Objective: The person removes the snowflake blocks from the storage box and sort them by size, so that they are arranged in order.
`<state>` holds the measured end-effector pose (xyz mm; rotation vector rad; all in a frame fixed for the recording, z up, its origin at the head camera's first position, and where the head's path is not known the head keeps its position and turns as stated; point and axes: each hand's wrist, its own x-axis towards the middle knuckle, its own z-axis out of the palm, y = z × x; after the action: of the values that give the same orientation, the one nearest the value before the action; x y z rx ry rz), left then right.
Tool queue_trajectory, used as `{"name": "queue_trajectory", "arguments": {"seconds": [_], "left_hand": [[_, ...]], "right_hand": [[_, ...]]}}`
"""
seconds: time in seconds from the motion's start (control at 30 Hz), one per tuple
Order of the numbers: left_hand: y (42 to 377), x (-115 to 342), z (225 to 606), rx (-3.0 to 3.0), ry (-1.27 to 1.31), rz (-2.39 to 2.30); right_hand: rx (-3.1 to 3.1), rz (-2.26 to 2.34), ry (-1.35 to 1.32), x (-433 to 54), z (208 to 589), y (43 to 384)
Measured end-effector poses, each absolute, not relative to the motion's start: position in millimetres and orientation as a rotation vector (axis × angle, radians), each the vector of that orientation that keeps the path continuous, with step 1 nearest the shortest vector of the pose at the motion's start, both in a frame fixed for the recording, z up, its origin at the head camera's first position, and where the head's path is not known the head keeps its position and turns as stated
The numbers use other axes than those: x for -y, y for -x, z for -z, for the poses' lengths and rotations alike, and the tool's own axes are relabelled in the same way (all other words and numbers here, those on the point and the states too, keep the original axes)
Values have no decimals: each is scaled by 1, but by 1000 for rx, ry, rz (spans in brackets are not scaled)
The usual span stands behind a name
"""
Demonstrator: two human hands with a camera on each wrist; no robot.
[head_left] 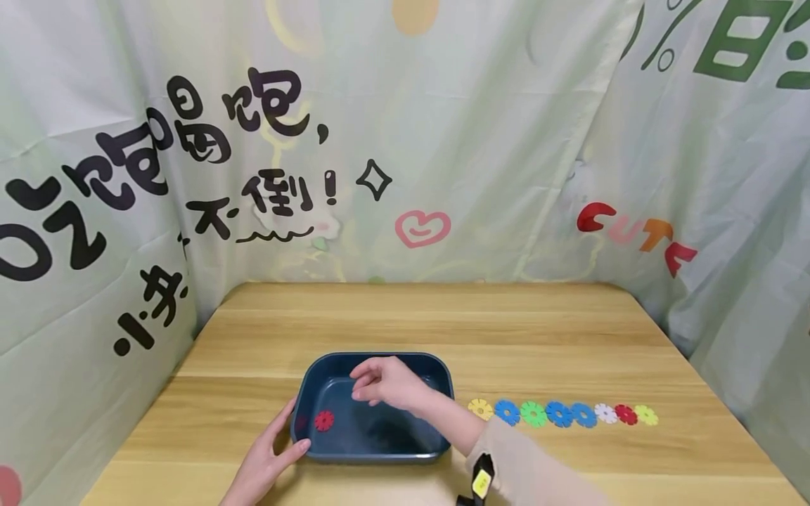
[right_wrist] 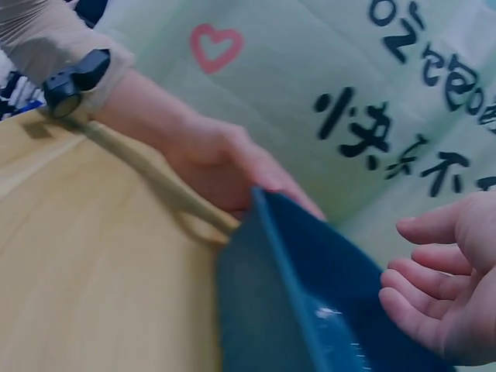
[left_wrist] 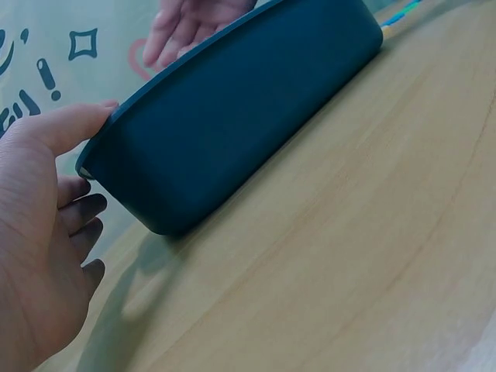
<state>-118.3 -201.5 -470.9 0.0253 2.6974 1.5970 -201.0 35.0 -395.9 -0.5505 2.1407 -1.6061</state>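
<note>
A dark blue rectangular tray (head_left: 373,458) stands on the table, with one red snowflake disc (head_left: 324,421) lying inside near its left end. My left hand (head_left: 266,453) grips the tray's near left corner. In the left wrist view its thumb lies on the rim, while the fingers reach round the outer wall. Over the tray hovers my right hand (head_left: 389,383), fingers loosely bent and nothing between them. The right wrist view shows that hand (right_wrist: 446,279) with thumb and fingers apart, above the tray's inside.
Right of the tray, several snowflake discs in yellow, blue, green (head_left: 534,414), white and red lie in a row on the wooden table (head_left: 430,316). Printed curtains (head_left: 481,176) hang behind the table and along both sides. A black wrist strap (head_left: 481,481) sits on the right sleeve.
</note>
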Motion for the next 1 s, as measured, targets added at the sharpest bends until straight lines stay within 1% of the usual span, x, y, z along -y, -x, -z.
{"name": "queue_trajectory", "arguments": {"seconds": [0.13,0.33,0.73,1.0], "left_hand": [[120,201,470,-2674,-6,-1584],[120,201,470,-2682,-16,-1568],[121,202,470,-2693,-51,-1587],[121,202,468,-2645,18,-1569]], "right_hand": [[-2182,1601,498,-15,407,197],[-2361,1490,496,2,417,194],[-2407,1467,387,20,433,197],[-2455,1418,441,26,445,200]]}}
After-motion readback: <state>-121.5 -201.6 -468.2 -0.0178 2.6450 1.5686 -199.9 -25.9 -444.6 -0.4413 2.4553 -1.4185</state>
